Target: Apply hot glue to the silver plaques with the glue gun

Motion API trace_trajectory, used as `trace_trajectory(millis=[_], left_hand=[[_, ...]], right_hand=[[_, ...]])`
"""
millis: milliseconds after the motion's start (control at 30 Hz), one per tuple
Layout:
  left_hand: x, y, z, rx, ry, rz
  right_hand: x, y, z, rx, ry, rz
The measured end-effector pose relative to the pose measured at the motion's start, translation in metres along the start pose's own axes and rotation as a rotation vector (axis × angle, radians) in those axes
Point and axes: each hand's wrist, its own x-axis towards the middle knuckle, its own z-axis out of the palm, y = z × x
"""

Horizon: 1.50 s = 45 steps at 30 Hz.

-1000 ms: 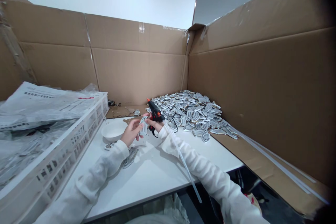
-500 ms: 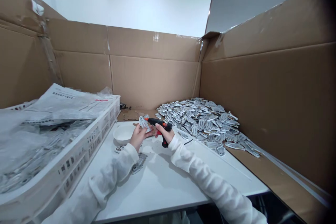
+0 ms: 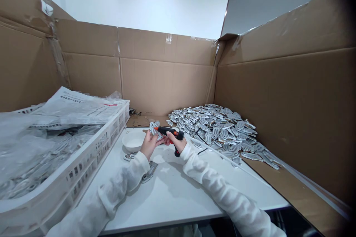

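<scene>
My left hand [image 3: 149, 144] is closed on a small flat grey-and-white cut-out piece [image 3: 154, 127], held up above the table. A black and orange glue gun [image 3: 171, 132] is gripped in my right hand [image 3: 178, 142], its orange nozzle pointing left against or very close to the piece. Just left of my left hand stands a white bowl [image 3: 131, 142]. Below it lies a dark patterned piece [image 3: 129, 156]. A grey flat piece [image 3: 150, 173] rests on the white table [image 3: 178, 196], partly covered by my left sleeve.
A large heap of grey-and-white flat pieces [image 3: 214, 127] fills the back right. On the left stands a white plastic crate [image 3: 91, 155] with bagged pieces and a printed plastic bag [image 3: 80, 105]. Tall cardboard walls [image 3: 167, 81] surround the table.
The view has shifted slightly. The piece in my left hand has turned a little, and the glue gun's nozzle sits lower along it. Both hands keep their hold.
</scene>
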Motion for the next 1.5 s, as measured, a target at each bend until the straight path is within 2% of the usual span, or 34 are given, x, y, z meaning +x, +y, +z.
trace_trajectory(millis=[233,533,800,1033,1500], left_hand=[[0.001,-0.002,-0.001,0.066,-0.036,0.033],[0.001,-0.003,0.000,0.015,-0.032,0.044],[0.002,-0.004,-0.001,0.027,-0.035,0.056],[0.001,-0.004,0.000,-0.024,-0.034,0.050],[0.000,-0.003,0.002,-0.044,-0.014,0.034]], right_hand=[[-0.001,-0.004,0.001,0.052,0.010,0.017],[0.000,0.002,0.002,0.066,0.045,0.060],[-0.003,-0.005,0.004,0.086,0.066,0.059],[-0.004,-0.007,0.004,0.023,0.080,0.059],[-0.004,0.005,0.005,-0.088,0.122,0.048]])
